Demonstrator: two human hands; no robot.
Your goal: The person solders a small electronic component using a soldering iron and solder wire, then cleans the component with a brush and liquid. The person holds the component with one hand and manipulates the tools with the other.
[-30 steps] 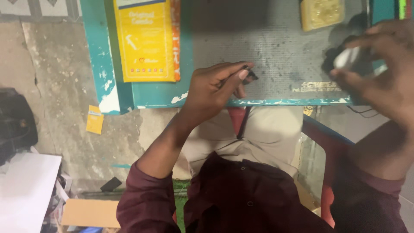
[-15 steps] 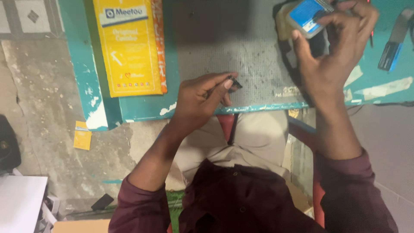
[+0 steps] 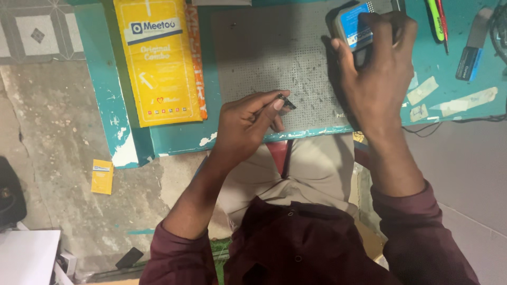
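Left hand (image 3: 248,126) pinched a small dark component (image 3: 287,102) between thumb and fingertips, just above the grey perforated mat (image 3: 264,58). Right hand (image 3: 377,68) closed around a small blue-labelled device (image 3: 354,24) at the mat's far edge. Yellow package (image 3: 158,60) lay left on the teal surface (image 3: 454,68).

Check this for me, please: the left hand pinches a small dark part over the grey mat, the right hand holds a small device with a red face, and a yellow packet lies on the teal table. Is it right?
Not quite. The head view shows the device in the right hand has a blue face, not red. The rest holds: the left hand pinches a small dark part over the grey mat, and a yellow packet lies on the teal table.
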